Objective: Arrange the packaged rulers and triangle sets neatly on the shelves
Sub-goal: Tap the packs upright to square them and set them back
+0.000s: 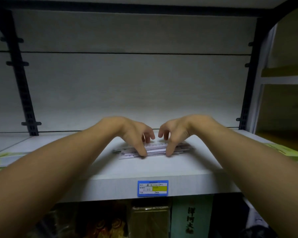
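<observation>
We clamp stack of packaged rulers mid-shelf, near front edge: left hand and right hand pinching it, thumbs front, fingers behind.

Price tag print too small; ruler stack partly hand-covered.

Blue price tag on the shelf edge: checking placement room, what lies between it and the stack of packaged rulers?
Only bare white shelf between the blue price tag and the ruler stack, in the head view.
</observation>
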`<state>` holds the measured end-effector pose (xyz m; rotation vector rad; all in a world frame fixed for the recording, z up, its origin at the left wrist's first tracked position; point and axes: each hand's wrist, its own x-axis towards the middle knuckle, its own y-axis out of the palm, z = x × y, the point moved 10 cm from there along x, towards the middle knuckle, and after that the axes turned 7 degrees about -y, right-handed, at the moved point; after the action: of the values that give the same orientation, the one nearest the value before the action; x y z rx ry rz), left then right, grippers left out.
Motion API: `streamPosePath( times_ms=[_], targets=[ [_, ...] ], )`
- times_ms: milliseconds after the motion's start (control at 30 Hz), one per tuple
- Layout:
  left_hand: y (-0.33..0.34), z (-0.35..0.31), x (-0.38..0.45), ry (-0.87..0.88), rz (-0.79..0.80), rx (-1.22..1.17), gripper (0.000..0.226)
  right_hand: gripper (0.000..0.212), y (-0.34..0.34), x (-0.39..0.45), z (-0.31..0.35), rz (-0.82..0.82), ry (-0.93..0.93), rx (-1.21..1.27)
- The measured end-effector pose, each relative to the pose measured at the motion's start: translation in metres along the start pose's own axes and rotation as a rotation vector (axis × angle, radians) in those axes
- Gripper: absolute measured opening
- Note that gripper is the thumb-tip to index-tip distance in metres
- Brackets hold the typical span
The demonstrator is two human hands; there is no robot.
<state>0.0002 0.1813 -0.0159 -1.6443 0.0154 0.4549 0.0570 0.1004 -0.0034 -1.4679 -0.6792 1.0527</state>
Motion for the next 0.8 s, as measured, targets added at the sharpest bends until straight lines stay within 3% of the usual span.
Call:
streamPosePath(
  times_ms=[167, 333, 500, 700, 800],
  targets=[
    [0.004, -0.007, 0.003, 0.005, -0.027, 0.002, 0.056, 0.058, 0.014, 0.007, 0.001, 0.052, 0.007, 0.008],
    [0.009, -0.005, 0.006, -0.03, 0.014, 0.022, 0.045, 0.054, 0.02, 0.011, 0.001, 0.085, 0.02, 0.026],
    [0.012, -0.008, 0.006, -0.046, 0.041, 0.048, 0.044, 0.048, 0.025, 0.009, 0.001, 0.102, 0.014, 0.075],
    [0.009, -0.011, 0.01, -0.048, -0.047, 0.061, 0.063, 0.051, 0.026, 0.009, 0.006, 0.061, -0.005, 0.151],
    [0.009, -0.014, 0.007, -0.048, -0.026, 0.055, 0.05, 0.051, 0.023, 0.005, 0.006, 0.045, -0.012, 0.169]
  ],
)
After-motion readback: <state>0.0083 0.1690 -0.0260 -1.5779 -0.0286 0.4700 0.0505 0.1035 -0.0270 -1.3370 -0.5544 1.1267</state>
